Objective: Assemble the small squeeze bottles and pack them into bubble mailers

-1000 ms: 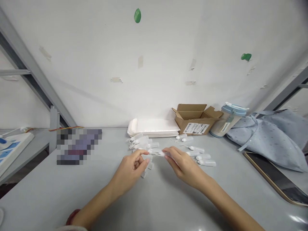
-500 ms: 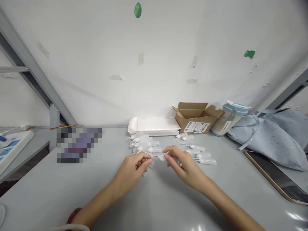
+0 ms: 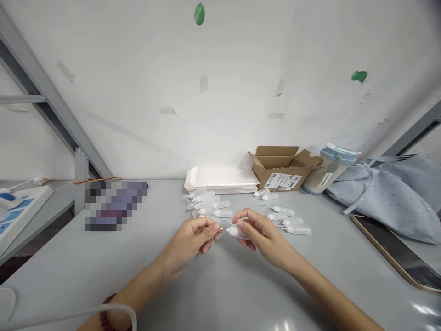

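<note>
My right hand point(image 3: 257, 232) holds a small clear squeeze bottle point(image 3: 234, 231) with a white neck and a thin needle tip pointing left. A thin clear strap loops above the neck. My left hand point(image 3: 203, 234) is pinched shut right at the needle's end; whatever lies between its fingertips is too small and hidden to make out. Behind the left hand lies a pile of similar needle-tip bottles point(image 3: 203, 199). More of these bottles point(image 3: 298, 230) lie spread out to the right of my right hand.
A stack of white padded envelopes point(image 3: 223, 179) lies against the wall. Beside it stand an open cardboard box point(image 3: 280, 177) and a blue-lidded cup point(image 3: 325, 170). A pale blue fabric bag point(image 3: 382, 197) and a phone point(image 3: 396, 250) are at right. A power strip point(image 3: 24, 209) is far left.
My left hand has come to the needle tip, its fingers turned downward. More of the bottle shows in my right hand. Near the table's left front, a pale cord shows more. The view has shifted slightly.
</note>
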Demonstrator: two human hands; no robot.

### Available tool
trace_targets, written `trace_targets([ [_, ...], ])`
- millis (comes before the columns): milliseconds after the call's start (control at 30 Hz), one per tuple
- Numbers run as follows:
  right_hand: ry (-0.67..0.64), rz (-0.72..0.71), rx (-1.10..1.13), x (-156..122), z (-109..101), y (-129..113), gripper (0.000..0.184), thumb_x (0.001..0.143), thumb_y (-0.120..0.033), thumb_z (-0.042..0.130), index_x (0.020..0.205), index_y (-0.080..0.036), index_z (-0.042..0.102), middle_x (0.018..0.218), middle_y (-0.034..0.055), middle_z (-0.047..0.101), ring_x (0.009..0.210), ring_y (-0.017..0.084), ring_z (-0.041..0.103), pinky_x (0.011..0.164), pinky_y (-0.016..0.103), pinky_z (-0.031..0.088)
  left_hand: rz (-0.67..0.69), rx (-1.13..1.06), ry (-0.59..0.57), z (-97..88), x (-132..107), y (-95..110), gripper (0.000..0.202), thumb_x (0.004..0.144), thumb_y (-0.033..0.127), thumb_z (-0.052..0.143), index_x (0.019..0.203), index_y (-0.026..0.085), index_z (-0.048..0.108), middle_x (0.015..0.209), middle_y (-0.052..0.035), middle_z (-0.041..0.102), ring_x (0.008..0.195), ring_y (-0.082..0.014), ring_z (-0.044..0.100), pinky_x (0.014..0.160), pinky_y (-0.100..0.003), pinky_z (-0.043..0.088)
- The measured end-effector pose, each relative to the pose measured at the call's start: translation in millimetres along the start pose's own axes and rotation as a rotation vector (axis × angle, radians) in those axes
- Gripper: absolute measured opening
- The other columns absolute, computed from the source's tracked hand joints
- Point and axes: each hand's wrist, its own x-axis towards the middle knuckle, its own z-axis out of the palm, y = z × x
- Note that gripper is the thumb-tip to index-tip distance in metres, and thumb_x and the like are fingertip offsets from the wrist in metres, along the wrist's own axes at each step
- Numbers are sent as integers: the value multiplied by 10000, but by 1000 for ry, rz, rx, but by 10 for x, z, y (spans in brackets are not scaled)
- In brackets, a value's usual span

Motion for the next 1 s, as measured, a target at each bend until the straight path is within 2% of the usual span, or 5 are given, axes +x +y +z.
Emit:
trace_targets([
  [333, -9, 21, -11, 5, 41, 41, 298, 909, -468, 391, 896, -189, 497, 597, -42, 496, 539, 84, 422, 519, 213, 320, -5, 37, -11, 13, -9, 20, 385, 825, 524, 480, 677, 171, 527, 466, 58, 371, 460, -88, 276, 485, -227, 223],
  [1000, -19, 21, 29, 26, 42, 61, 287, 910, -457, 395, 855, -190, 484, 568, -63, 421, 525, 78, 375, 525, 213, 302, 6, -2, 20, 25, -17, 35, 340, 829, 462, 511, 665, 165, 532, 475, 61, 399, 472, -79, 283, 492, -222, 235],
])
